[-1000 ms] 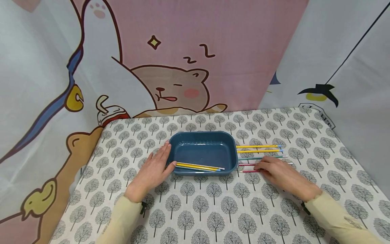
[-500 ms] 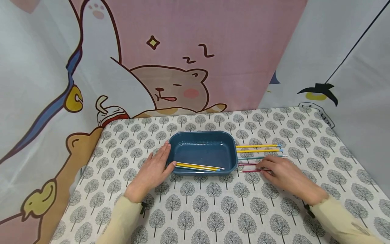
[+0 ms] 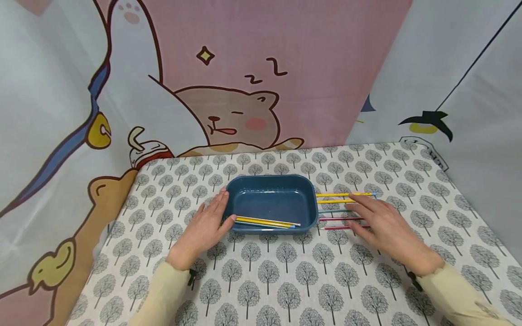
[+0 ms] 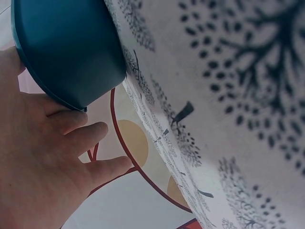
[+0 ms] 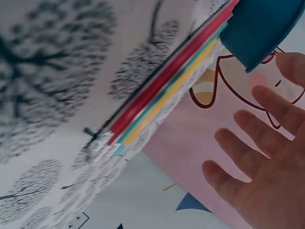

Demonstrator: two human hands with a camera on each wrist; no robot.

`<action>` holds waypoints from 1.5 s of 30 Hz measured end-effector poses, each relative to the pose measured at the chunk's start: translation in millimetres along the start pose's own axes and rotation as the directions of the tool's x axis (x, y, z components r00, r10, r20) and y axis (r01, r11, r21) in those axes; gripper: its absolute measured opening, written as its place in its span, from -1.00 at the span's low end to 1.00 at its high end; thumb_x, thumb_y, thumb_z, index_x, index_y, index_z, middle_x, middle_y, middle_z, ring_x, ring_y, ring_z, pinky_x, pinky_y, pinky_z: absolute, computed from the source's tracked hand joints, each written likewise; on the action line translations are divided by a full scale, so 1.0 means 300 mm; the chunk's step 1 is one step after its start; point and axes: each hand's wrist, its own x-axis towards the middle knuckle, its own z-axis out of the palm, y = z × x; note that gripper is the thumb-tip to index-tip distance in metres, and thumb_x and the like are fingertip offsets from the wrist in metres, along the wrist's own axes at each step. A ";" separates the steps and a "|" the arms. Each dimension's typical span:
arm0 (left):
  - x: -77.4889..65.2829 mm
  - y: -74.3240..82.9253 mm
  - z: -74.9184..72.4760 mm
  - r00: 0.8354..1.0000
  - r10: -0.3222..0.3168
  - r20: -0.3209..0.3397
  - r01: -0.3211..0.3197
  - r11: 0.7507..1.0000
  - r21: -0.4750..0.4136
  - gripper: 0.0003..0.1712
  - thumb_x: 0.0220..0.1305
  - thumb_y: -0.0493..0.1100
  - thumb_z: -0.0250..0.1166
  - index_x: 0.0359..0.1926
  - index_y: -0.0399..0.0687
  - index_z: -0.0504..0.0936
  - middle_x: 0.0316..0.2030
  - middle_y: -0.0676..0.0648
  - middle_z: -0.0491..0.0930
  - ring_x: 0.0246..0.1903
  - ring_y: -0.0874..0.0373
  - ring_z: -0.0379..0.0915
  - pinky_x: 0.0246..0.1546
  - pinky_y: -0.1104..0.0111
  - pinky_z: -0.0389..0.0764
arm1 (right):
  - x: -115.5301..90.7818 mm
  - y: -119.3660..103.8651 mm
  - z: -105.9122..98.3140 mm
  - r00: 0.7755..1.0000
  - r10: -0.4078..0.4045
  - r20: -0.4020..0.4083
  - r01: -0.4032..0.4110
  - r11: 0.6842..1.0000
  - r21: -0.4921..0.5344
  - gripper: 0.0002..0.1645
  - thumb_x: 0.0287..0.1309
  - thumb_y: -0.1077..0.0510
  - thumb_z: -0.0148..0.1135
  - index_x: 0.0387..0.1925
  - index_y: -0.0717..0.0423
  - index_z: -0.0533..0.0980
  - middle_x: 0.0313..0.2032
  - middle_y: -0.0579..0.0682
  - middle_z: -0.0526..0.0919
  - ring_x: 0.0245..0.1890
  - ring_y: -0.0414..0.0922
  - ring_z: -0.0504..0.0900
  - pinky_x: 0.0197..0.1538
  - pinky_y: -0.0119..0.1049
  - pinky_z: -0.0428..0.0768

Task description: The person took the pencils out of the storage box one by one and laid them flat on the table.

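A dark blue rectangular tray (image 3: 271, 231) stands mid-table, holding a few pencils (image 3: 265, 222) along its near side, yellow ones among them. My left hand (image 3: 202, 233) rests against its left end, fingers extended and thumb by the near left corner. In the left wrist view, the fingers touch the rim of the tray (image 4: 71, 52). Right of the tray lies a row of pencils: two yellow pencils (image 3: 336, 195), a green pencil (image 3: 332, 211) and two red pencils (image 3: 338, 219). Over their right ends hovers my right hand (image 3: 385, 228), fingers spread, holding nothing; it hides part of them.
A tablecloth (image 3: 269, 280) with a tree print covers the table. Behind the table and along its sides hang cloths (image 3: 318, 81) with cartoon animals. The pencils' tips point at the tray's right wall, close to it.
My right hand has let go of the red pencils, spread its fingers and lifted slightly. The red pencils lie in the row. My left hand and the tray have stayed put.
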 end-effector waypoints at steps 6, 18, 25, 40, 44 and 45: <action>-0.002 0.001 -0.003 1.000 -0.005 0.003 0.005 1.000 0.011 -0.10 0.61 0.29 -0.09 0.62 -0.25 0.04 0.63 -0.17 -0.05 0.58 -0.13 -0.04 0.49 -0.24 0.09 | 0.038 -0.040 -0.010 1.000 0.030 -0.002 -0.030 1.000 0.006 -0.28 0.34 -0.13 0.35 0.39 0.13 0.48 0.48 0.20 0.35 0.43 0.30 0.33 0.41 0.33 0.23; -0.009 -0.002 -0.005 1.000 -0.001 0.025 0.000 1.000 0.027 -0.05 0.57 0.41 -0.17 0.63 -0.18 0.02 0.63 -0.12 -0.12 0.59 -0.15 -0.09 0.50 -0.24 0.05 | 0.160 -0.147 -0.001 1.000 0.016 -0.009 -0.015 0.995 0.097 -0.23 0.37 -0.18 0.31 0.46 0.10 0.42 0.52 0.12 0.32 0.48 0.26 0.28 0.44 0.34 0.19; -0.012 -0.004 -0.004 1.000 0.002 0.024 -0.003 1.000 0.030 -0.07 0.58 0.37 -0.13 0.63 -0.19 0.02 0.63 -0.13 -0.12 0.58 -0.16 -0.07 0.50 -0.23 0.06 | 0.245 -0.223 0.027 0.999 -0.036 0.037 0.031 0.991 0.127 -0.20 0.40 -0.25 0.25 0.48 0.07 0.40 0.51 0.13 0.33 0.50 0.24 0.26 0.44 0.35 0.21; -0.012 0.004 -0.003 1.000 -0.005 0.016 0.004 1.000 0.029 -0.10 0.59 0.28 -0.02 0.63 -0.21 0.03 0.63 -0.15 -0.09 0.58 -0.17 -0.04 0.49 -0.24 0.08 | 0.385 -0.358 0.132 0.986 -0.110 0.128 0.084 0.977 0.198 -0.24 0.44 -0.30 0.17 0.48 0.00 0.42 0.47 0.10 0.40 0.47 0.18 0.33 0.42 0.26 0.34; -0.011 0.003 -0.002 1.000 -0.010 0.023 0.010 1.000 0.025 -0.09 0.59 0.29 -0.01 0.63 -0.21 0.02 0.63 -0.15 -0.09 0.58 -0.18 -0.04 0.48 -0.25 0.08 | 0.420 -0.384 0.156 0.982 -0.119 0.149 0.081 0.968 0.236 -0.26 0.44 -0.29 0.18 0.46 0.00 0.44 0.44 0.09 0.44 0.42 0.12 0.41 0.38 0.20 0.42; -0.012 0.003 -0.003 1.000 -0.011 0.024 0.011 1.000 0.023 -0.09 0.59 0.29 -0.01 0.63 -0.21 0.02 0.63 -0.15 -0.09 0.58 -0.18 -0.04 0.48 -0.25 0.07 | 0.428 -0.390 0.162 0.980 -0.123 0.154 0.082 0.966 0.246 -0.26 0.44 -0.28 0.19 0.45 0.01 0.45 0.42 0.10 0.45 0.41 0.11 0.44 0.36 0.19 0.44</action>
